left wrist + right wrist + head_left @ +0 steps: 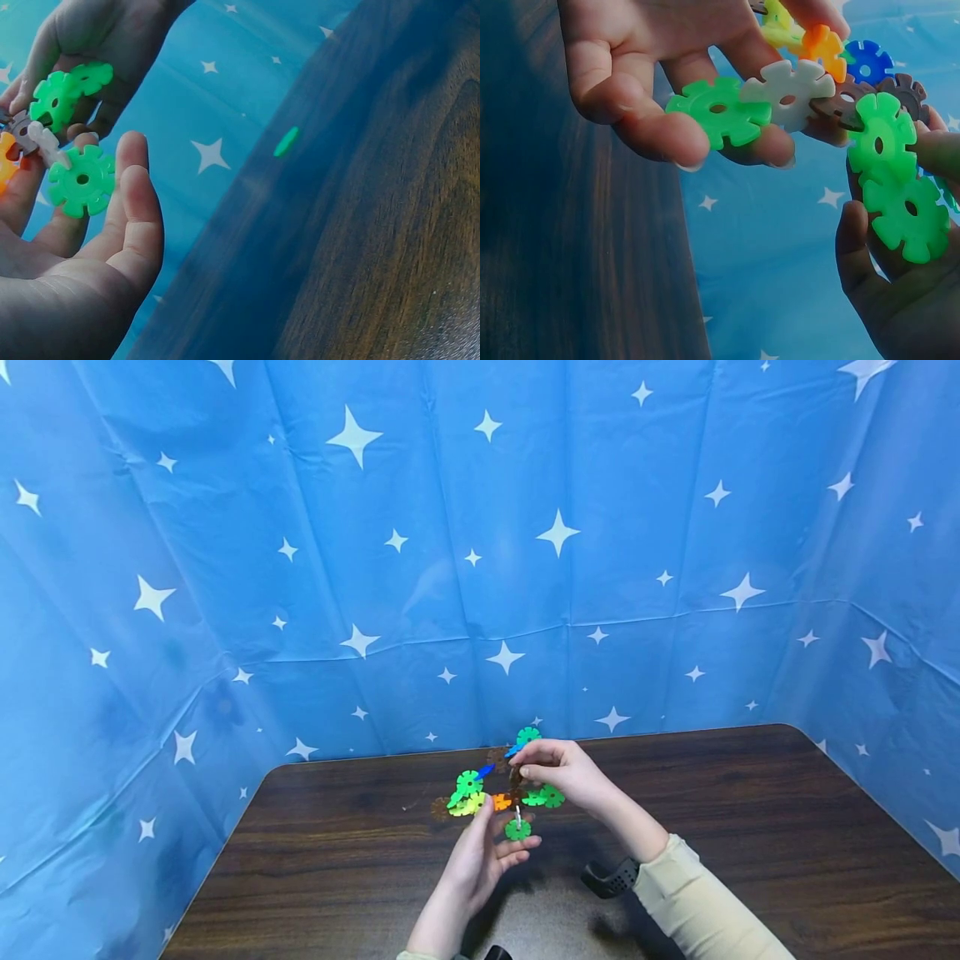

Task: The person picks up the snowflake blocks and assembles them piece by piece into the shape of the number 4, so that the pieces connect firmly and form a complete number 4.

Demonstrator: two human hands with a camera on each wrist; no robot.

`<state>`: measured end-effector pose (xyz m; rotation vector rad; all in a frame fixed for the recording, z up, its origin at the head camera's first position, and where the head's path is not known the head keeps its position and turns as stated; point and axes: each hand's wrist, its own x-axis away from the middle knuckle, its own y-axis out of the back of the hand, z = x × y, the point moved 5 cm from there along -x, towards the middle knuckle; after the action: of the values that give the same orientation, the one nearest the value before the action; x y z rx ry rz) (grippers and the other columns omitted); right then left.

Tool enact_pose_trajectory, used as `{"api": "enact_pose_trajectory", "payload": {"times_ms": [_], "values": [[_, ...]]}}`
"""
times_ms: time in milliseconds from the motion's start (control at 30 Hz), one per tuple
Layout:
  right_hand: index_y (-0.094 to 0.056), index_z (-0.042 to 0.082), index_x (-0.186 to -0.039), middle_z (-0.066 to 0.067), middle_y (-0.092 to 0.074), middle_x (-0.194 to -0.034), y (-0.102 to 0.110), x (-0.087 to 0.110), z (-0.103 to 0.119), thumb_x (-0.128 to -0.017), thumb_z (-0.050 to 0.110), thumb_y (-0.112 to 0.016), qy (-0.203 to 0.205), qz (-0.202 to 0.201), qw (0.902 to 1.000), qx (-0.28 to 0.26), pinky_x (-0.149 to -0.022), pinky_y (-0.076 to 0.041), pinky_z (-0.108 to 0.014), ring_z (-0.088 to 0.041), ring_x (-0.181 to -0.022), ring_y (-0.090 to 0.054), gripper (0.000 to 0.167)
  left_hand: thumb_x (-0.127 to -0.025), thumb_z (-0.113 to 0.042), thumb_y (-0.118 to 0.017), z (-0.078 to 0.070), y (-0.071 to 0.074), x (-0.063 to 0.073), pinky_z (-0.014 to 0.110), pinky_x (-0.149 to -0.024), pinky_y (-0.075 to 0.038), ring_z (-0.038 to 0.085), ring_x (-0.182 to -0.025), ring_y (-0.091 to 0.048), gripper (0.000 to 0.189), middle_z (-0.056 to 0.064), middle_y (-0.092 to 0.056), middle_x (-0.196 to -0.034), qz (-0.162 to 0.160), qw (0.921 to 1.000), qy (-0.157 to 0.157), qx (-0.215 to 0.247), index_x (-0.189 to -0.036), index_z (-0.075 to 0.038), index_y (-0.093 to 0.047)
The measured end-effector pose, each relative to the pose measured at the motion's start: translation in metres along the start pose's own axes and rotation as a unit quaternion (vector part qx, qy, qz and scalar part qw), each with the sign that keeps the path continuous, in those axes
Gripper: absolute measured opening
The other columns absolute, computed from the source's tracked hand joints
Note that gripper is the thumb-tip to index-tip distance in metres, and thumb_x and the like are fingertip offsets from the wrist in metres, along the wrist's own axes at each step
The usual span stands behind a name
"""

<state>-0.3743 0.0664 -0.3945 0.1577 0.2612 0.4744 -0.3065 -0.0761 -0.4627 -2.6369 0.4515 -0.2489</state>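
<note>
Several slotted plastic snowflake discs are joined into a branching chain held above the table. My left hand (pixel 480 856) holds it from below, its thumb by the yellow disc (pixel 477 802) and orange disc (pixel 502 802), its other fingers under the white disc (pixel 786 96) and a green disc (pixel 718 109). From the right, my right hand (pixel 562 774) pinches a brown disc (pixel 515 777) near the middle. Two linked green discs (pixel 906 214) stick out beside the right hand. A blue disc (pixel 868 63) shows farther back, and the right hand partly hides that branch.
The dark wood table (pixel 337 860) lies beneath both hands. A small green piece (pixel 286 141) rests on it near the edge in the left wrist view. Behind the table hangs a blue curtain (pixel 450 593) with white stars. A black wrist strap (pixel 611 878) is near the right sleeve.
</note>
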Motion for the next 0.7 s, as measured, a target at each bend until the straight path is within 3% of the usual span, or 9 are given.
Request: {"api": "enact_pose_trajectory", "payload": {"times_ms": [700], "values": [[-0.064, -0.002, -0.107, -0.008, -0.065, -0.098, -0.0019, 0.0001, 0.0017, -0.099, 0.007, -0.053, 0.027, 0.071, 0.997, -0.013, -0.079, -0.054, -0.037, -0.022, -0.09, -0.063, 0.015, -0.096, -0.061, -0.042, 0.0037, -0.0001, -0.0004, 0.03, -0.082, -0.052, 0.027, -0.103, -0.065, 0.082, 0.022, -0.048, -0.138, 0.005, 0.9999, 0.012, 0.003, -0.15, -0.002, -0.023]]}}
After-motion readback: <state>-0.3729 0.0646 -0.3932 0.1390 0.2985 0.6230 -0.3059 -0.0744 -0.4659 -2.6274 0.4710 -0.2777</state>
